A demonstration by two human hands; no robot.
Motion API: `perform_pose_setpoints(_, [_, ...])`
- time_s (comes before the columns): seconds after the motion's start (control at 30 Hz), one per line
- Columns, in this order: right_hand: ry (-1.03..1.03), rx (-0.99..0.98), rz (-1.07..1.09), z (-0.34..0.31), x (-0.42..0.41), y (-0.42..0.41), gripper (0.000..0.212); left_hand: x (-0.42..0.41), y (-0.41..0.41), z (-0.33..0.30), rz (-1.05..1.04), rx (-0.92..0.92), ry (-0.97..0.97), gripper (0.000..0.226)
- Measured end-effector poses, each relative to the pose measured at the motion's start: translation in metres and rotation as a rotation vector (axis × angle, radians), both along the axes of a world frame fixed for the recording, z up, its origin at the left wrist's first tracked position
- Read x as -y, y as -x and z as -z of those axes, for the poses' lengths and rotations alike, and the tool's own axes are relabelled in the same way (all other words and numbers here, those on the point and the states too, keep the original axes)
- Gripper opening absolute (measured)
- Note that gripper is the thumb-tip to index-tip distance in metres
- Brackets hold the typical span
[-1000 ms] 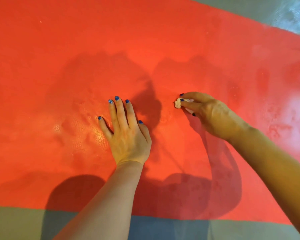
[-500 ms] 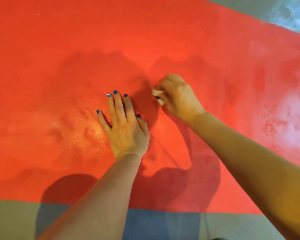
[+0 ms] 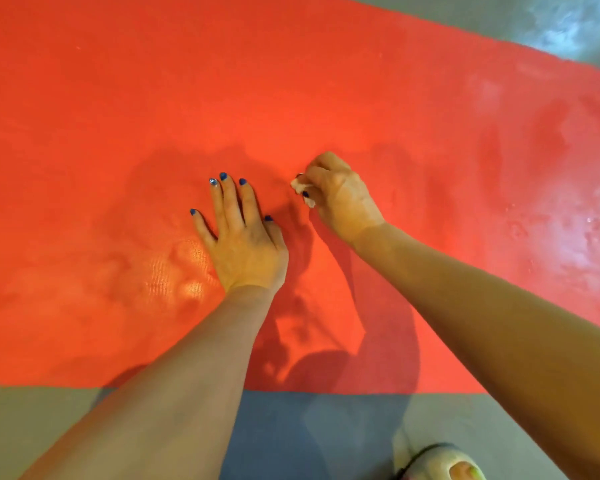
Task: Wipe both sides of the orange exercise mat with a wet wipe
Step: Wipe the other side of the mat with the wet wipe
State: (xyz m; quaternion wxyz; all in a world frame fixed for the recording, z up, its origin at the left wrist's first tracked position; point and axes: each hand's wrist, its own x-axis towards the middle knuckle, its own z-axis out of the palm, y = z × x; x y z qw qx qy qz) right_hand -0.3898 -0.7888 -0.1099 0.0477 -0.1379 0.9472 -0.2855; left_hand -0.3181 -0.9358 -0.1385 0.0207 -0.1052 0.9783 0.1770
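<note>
Grey floor (image 3: pixel 32 427), orange mat (image 3: pixel 291 98) flat, wet-sheened

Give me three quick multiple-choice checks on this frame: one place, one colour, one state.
1. Where is the wet wipe?
A. In the right hand
B. Under the left palm
C. On the floor

2. What colour are the fingernails?
A. Red
B. Blue
C. Bare

3. How is the left hand?
A. Fisted
B. Lifted
C. Flat on the mat

Answers: 1 A, the right hand pinches the wad against the orange mat. 2 B, blue polish shows. 3 C, straight fingers press the mat.
</note>
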Motion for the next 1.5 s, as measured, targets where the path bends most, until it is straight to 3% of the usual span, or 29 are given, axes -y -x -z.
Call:
perform_pose_setpoints(0.17, [0.036, 0.014, 0.002, -0.005, 0.003, -0.002, 0.016, 0.04, -0.015, -0.009, 0.219, 0.041, -0.058, 0.062])
perform_pose_setpoints(0.33, [0.061, -0.03, 0.048, -0.002, -0.011, -0.016, 0.02, 0.074, -0.077, -0.001, 0.128, -0.011, 0.094, 0.061])
perform_pose_setpoints(0.43, [-0.056, -0.126, 0.167, 0.0, -0.026, -0.03, 0.016, 0.073, -0.073, 0.001, 0.144, -0.014, 0.109, 0.061])
perform_pose_setpoints(0.53, [-0.001, -0.105, 0.285, -0.001, -0.014, -0.036, 0.012, 0.073, -0.072, 0.004, 0.135, -0.03, 0.113, 0.061])
perform_pose_setpoints(0.63, [0.059, -0.031, 0.077, 0.001, 0.047, -0.006, 0.014, 0.073, -0.073, 0.005, 0.129, -0.011, 0.108, 0.061])
perform_pose_setpoints(0.73, [-0.235, 0.046, -0.264, 0.003, 0.091, 0.016, 0.013, 0.074, -0.071, 0.004, 0.123, 0.0, 0.109, 0.061])
perform_pose_setpoints(0.83, [-0.077, 0.003, -0.211, -0.001, 0.047, 0.009, 0.012, 0.074, -0.073, 0.003, 0.119, -0.007, 0.097, 0.061])
perform_pose_setpoints(1.03, [-0.177, 0.097, -0.233, -0.025, -0.048, -0.028, 0.021, 0.076, -0.072, 0.003, 0.124, -0.012, 0.087, 0.061])
perform_pose_setpoints(1.17, [-0.201, 0.222, -0.077, -0.028, -0.031, -0.017, 0.019, 0.075, -0.072, 0.001, 0.125, -0.028, 0.083, 0.061])
perform_pose_setpoints(1.43, [-0.021, 0.002, 0.344, -0.013, -0.004, -0.068, 0.018, 0.075, -0.072, 0.002, 0.087, -0.021, 0.112, 0.068])
perform_pose_setpoints(1.5, [0.073, -0.016, 0.3, -0.005, 0.032, -0.057, 0.023, 0.075, -0.071, 0.003, 0.085, -0.003, 0.107, 0.068])
